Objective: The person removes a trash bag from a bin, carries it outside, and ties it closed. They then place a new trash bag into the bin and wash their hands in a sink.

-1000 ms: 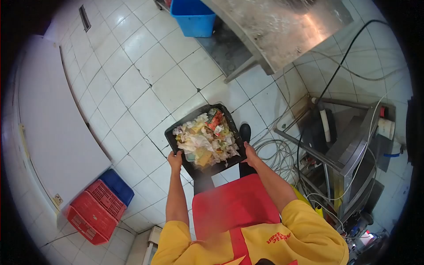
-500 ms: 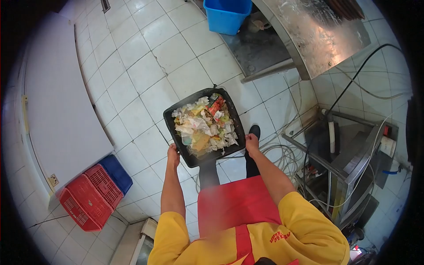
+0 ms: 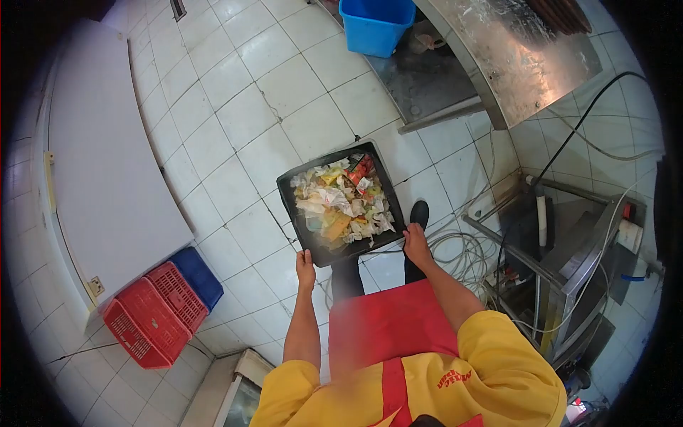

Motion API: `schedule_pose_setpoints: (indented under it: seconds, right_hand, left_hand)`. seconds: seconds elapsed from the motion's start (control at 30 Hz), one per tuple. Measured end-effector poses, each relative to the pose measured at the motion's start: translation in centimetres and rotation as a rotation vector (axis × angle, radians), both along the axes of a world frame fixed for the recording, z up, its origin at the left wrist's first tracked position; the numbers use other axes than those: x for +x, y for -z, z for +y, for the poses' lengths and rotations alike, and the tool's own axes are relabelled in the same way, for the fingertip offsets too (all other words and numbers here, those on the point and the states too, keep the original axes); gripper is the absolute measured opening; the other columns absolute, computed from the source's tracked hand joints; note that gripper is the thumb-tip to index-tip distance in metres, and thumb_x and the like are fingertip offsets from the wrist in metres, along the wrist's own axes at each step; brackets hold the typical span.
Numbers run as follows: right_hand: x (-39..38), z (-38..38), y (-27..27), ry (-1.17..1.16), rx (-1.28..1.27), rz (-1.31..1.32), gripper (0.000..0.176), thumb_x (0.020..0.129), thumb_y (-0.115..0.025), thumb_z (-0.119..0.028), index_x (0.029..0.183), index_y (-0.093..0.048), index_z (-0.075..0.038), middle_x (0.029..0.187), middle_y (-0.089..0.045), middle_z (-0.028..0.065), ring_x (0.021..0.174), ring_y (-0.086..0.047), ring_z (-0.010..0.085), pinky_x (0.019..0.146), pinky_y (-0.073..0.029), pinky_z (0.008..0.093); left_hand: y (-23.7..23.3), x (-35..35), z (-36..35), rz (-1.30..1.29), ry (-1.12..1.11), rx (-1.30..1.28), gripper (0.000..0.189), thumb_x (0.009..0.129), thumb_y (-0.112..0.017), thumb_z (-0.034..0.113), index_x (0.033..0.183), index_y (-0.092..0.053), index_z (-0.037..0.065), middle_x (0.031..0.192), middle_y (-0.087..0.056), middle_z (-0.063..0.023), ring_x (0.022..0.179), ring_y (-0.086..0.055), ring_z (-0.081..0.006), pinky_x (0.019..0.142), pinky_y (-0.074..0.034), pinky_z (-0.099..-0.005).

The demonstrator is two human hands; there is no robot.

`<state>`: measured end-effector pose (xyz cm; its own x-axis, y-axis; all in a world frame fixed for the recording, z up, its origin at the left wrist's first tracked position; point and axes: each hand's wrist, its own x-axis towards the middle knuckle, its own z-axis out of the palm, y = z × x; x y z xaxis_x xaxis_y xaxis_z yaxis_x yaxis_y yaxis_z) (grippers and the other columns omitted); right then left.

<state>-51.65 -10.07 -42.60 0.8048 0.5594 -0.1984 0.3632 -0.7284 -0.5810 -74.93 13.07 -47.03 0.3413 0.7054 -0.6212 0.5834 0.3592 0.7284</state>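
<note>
A black square bin (image 3: 290,213) is held out in front of my body, full of rubbish (image 3: 341,203): crumpled white paper or plastic, yellowish scraps and a red printed wrapper. My left hand (image 3: 305,269) grips its rim at the near left corner. At the near right corner, my right hand (image 3: 416,240) is closed on the rim. The fingers under the rim are hidden on both sides. Below the bin, one dark shoe (image 3: 420,212) shows on the tiles.
Red crates (image 3: 153,320) and a blue crate (image 3: 196,274) sit beside a white chest (image 3: 114,171) at left. A blue tub (image 3: 377,28) stands on the lower shelf of a metal table (image 3: 530,67). Coiled hose (image 3: 455,256) lies by a metal frame (image 3: 512,256) at right.
The whole view has shifted slightly to the right. The bin and both hands appear a little further right, with my grip on the rim kept.
</note>
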Motion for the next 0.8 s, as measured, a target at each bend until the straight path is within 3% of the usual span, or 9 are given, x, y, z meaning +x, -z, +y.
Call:
schedule_pose_setpoints:
  seconds: [0.17,0.3,0.33,0.37,0.43,0.47,0.57,0.6,0.8]
  right_hand:
    - [0.6,2.2,-0.3,-0.006,-0.092,0.104,0.01,0.078,-0.047,-0.007,0.076,-0.048,0.003,0.076,-0.051,0.0239,0.076,-0.05,0.0415,0.065,-0.039,0.0455]
    - [2.6,5.5,-1.3,-0.035,-0.031,0.231,0.014,0.074,-0.051,-0.007,0.065,-0.05,0.004,0.07,-0.054,0.026,0.065,-0.051,0.0452,0.058,-0.042,0.0446]
    - [3.3,5.8,-0.4,0.028,-0.002,0.098,0.019,0.074,-0.052,-0.009,0.062,-0.048,0.005,0.063,-0.054,0.0217,0.055,-0.054,0.0375,0.051,-0.045,0.0405]
    - [3.7,5.9,-0.2,0.028,0.003,0.097,0.019,0.074,-0.052,-0.009,0.062,-0.048,0.005,0.063,-0.054,0.0217,0.055,-0.054,0.0375,0.051,-0.045,0.0405]
    - [4.2,6.3,-0.2,0.429,0.05,0.47,0.024,0.078,-0.053,-0.013,0.06,-0.048,0.003,0.06,-0.053,0.0145,0.052,-0.056,0.0252,0.046,-0.048,0.0339]
    - [3.7,5.6,0.6,0.57,0.115,0.627,0.02,0.078,-0.056,-0.013,0.069,-0.048,0.003,0.06,-0.05,0.01,0.052,-0.055,0.0175,0.042,-0.049,0.0296]
    - [1.2,4.6,0.8,0.766,0.135,0.703,0.02,0.075,-0.059,-0.006,0.083,-0.045,0.004,0.061,-0.05,0.0117,0.051,-0.056,0.02,0.043,-0.051,0.0308]
    - [0.5,5.3,-0.2,0.789,0.111,0.726,0.029,0.071,-0.061,-0.001,0.09,-0.04,0.005,0.061,-0.051,0.0138,0.05,-0.056,0.0205,0.043,-0.051,0.0311]
    - [-3.8,5.3,0.7,0.831,0.129,0.929,0.024,0.073,-0.055,0.002,0.091,-0.04,0.008,0.06,-0.056,0.016,0.047,-0.058,0.0228,0.04,-0.05,0.0309]
  left_hand:
    - [-2.0,1.3,0.3,0.246,0.231,0.452,0.028,0.088,-0.045,0.02,0.069,-0.041,-0.001,0.058,-0.044,-0.014,0.052,-0.041,-0.0211,0.052,-0.036,-0.0342]
    - [-3.3,1.6,-0.3,0.283,0.22,0.444,0.027,0.088,-0.046,0.018,0.07,-0.042,-0.002,0.059,-0.046,-0.0166,0.053,-0.044,-0.0245,0.053,-0.037,-0.0345]
    - [-3.6,1.6,-0.3,0.208,0.174,0.398,0.026,0.088,-0.046,0.018,0.07,-0.042,-0.001,0.06,-0.046,-0.0142,0.053,-0.043,-0.0223,0.053,-0.037,-0.0338]
    - [-3.9,1.5,-0.3,0.135,0.13,0.352,0.025,0.088,-0.046,0.018,0.071,-0.042,0.0,0.06,-0.046,-0.0118,0.053,-0.042,-0.0201,0.053,-0.036,-0.0331]
    - [-3.4,0.9,-0.6,0.106,0.014,0.329,0.023,0.088,-0.047,0.018,0.072,-0.042,0.001,0.062,-0.046,-0.009,0.054,-0.042,-0.0174,0.052,-0.036,-0.0322]
    - [-2.5,0.6,-1.0,0.066,-0.106,0.302,0.021,0.087,-0.048,0.017,0.074,-0.041,0.002,0.064,-0.046,-0.0062,0.055,-0.041,-0.0148,0.051,-0.036,-0.0312]
    - [0.5,0.0,-2.3,0.069,-0.18,0.293,0.018,0.087,-0.049,0.017,0.077,-0.041,0.004,0.067,-0.044,-0.0027,0.055,-0.038,-0.011,0.05,-0.034,-0.0283]
    - [0.0,0.4,-2.5,0.068,-0.191,0.291,0.018,0.087,-0.049,0.017,0.077,-0.041,0.004,0.067,-0.044,-0.0027,0.055,-0.038,-0.011,0.05,-0.034,-0.0283]
    - [-1.6,0.6,-1.8,0.147,-0.121,0.308,0.021,0.087,-0.049,0.02,0.076,-0.043,0.003,0.06,-0.043,-0.0035,0.055,-0.038,-0.0113,0.051,-0.035,-0.0275]
